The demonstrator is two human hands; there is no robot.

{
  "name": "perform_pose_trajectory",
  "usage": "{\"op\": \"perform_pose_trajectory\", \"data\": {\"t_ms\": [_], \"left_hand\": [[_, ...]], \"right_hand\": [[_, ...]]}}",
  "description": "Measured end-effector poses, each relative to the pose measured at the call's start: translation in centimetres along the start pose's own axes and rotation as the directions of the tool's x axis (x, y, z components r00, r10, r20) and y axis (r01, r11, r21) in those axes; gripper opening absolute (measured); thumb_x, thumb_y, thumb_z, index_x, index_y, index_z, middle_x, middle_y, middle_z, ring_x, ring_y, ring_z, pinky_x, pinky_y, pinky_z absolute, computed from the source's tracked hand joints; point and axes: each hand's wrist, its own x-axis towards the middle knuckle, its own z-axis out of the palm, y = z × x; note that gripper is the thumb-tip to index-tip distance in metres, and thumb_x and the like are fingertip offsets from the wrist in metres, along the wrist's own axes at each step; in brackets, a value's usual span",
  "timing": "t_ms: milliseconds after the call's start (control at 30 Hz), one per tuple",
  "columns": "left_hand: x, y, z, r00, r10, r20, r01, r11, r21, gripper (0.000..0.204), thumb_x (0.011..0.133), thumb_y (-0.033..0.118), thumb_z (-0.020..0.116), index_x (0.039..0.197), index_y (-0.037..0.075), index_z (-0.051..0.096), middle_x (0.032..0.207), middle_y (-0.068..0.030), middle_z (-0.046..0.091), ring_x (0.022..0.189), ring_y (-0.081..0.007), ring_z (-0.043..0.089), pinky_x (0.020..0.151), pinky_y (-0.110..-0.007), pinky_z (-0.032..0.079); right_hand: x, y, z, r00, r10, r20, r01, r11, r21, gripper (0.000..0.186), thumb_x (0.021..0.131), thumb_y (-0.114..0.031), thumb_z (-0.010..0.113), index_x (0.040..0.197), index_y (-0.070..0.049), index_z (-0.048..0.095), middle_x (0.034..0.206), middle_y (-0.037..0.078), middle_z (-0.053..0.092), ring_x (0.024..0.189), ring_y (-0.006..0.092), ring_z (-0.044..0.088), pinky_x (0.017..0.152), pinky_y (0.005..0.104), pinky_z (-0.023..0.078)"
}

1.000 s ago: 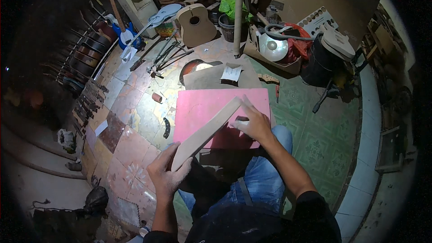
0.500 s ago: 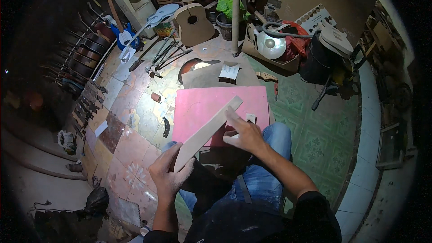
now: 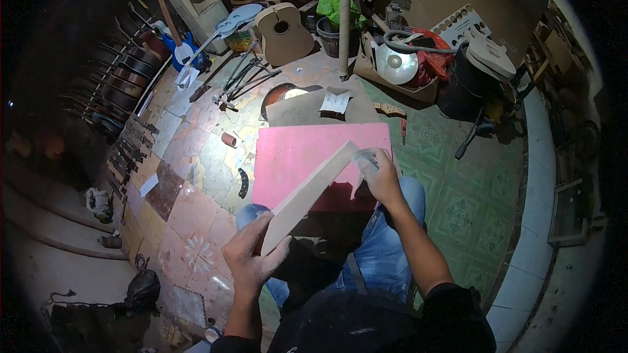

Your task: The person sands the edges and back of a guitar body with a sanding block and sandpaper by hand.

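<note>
A long, flat, pale wooden strip (image 3: 311, 189) slants up from lower left to upper right above a pink board (image 3: 297, 150) at my lap. My left hand (image 3: 252, 255) is closed around its near end, the thumb on one side and the fingers on the other. At the strip's far end is my right hand (image 3: 379, 173), its fingers bent and smeared by motion. Whether those fingers grip the strip or a small thing cannot be made out. The strip and my hands cast a dark shadow on the board's near part.
Beyond the board lie a brown sheet (image 3: 294, 112) with a white paper (image 3: 335, 102) and a guitar neck piece (image 3: 389, 110). Left on the tiles are a dark curved piece (image 3: 243, 183) and a reddish cylinder (image 3: 229, 139). An acoustic guitar body (image 3: 284, 36) stands at the back.
My right hand has moved from the strip's upper part to its far tip, its fingers more bent. The small pale thing beside that hand no longer shows. My left hand keeps its hold.
</note>
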Motion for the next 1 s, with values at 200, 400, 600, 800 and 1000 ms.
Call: {"op": "perform_pose_trajectory", "data": {"t_ms": [200, 400, 600, 800, 1000], "left_hand": [[-0.5, 0.7, 0.5, 0.999, 0.041, -0.01, -0.041, 0.996, 0.076, 0.046, 0.07, 0.013, 0.088, 0.111, -0.001, 0.075, 0.105, -0.021, 0.077, 0.095, -0.0311, 0.078, 0.083, -0.035, 0.06], [-1.2, 0.9, 0.6, 0.992, 0.122, -0.01, -0.121, 0.99, 0.074, 0.046, 0.068, 0.016, 0.09, 0.108, -0.002, 0.075, 0.106, -0.0208, 0.077, 0.097, -0.0332, 0.077, 0.089, -0.038, 0.059], [-1.1, 0.9, 0.5, 1.0, 0.018, -0.003, -0.018, 0.999, 0.027, 0.045, 0.069, 0.016, 0.091, 0.107, -0.001, 0.076, 0.106, -0.0195, 0.077, 0.1, -0.0348, 0.077, 0.092, -0.04, 0.059], [-1.3, 0.9, 0.4, 0.995, 0.1, 0.012, -0.101, 0.991, 0.087, 0.046, 0.068, 0.018, 0.093, 0.107, 0.0, 0.077, 0.105, -0.0201, 0.077, 0.103, -0.0348, 0.076, 0.095, -0.041, 0.059], [-1.6, 1.2, 0.2, 0.993, 0.113, 0.036, -0.116, 0.986, 0.123, 0.046, 0.069, 0.019, 0.093, 0.107, 0.0, 0.076, 0.105, -0.0203, 0.078, 0.103, -0.0357, 0.076, 0.095, -0.042, 0.059]], "right_hand": [[-4.6, -2.8, 3.3, 0.958, 0.287, 0.021, -0.285, 0.937, 0.203, 0.016, 0.099, -0.018, 0.068, 0.099, -0.002, 0.064, 0.079, 0.0, 0.06, 0.072, 0.0097, 0.057, 0.066, 0.0286, 0.049], [-3.3, -5.8, 6.0, 0.94, 0.335, -0.067, -0.311, 0.92, 0.238, 0.027, 0.09, -0.019, 0.082, 0.089, 0.0, 0.063, 0.08, 0.004, 0.065, 0.074, 0.0107, 0.058, 0.068, 0.0296, 0.049], [-4.6, -4.9, 7.1, 0.903, 0.406, -0.144, -0.364, 0.898, 0.249, 0.032, 0.09, -0.024, 0.083, 0.087, 0.0, 0.062, 0.082, 0.009, 0.065, 0.077, 0.0152, 0.059, 0.071, 0.0338, 0.049], [-6.6, -5.6, 7.4, 0.814, 0.579, 0.038, -0.531, 0.718, 0.451, 0.035, 0.086, -0.017, 0.086, 0.084, -0.006, 0.053, 0.08, 0.0, 0.051, 0.069, 0.0103, 0.044, 0.062, 0.0303, 0.041], [-5.3, -6.9, 6.8, 0.834, 0.542, -0.104, -0.483, 0.808, 0.338, 0.038, 0.087, -0.016, 0.084, 0.094, -0.008, 0.047, 0.078, -0.002, 0.047, 0.067, 0.01, 0.045, 0.061, 0.028, 0.04]]}}
